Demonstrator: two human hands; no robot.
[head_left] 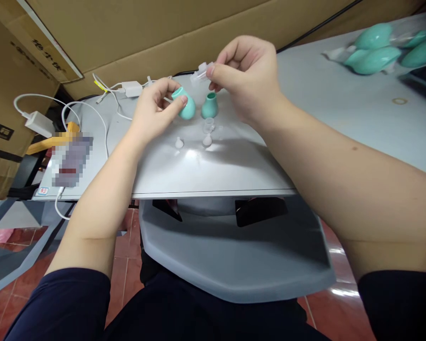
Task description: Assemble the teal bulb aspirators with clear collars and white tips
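My left hand [161, 106] is closed round a teal bulb-shaped piece [189, 110], tilted so its open neck points up and left. In the fingertips of my right hand [246, 71] is a clear plastic fitting [199, 74], held just above and right of that bulb. A second teal bulb [209, 107] stands upright on the table between my hands, its round mouth facing up. Just in front of it lies a clear ring-like cap [208, 125]. Two small whitish funnel-shaped pieces, a left one [179, 143] and a right one [207, 140], sit nearer the table's front edge.
Several larger teal pieces [372, 59] in clear wrap lie at the far right, near a tan ring [399, 101]. White cables and a charger [39, 124] run along the left beside a blurred phone-like object [73, 161]. Cardboard [145, 33] walls the back; a grey drawer [234, 255] juts out below.
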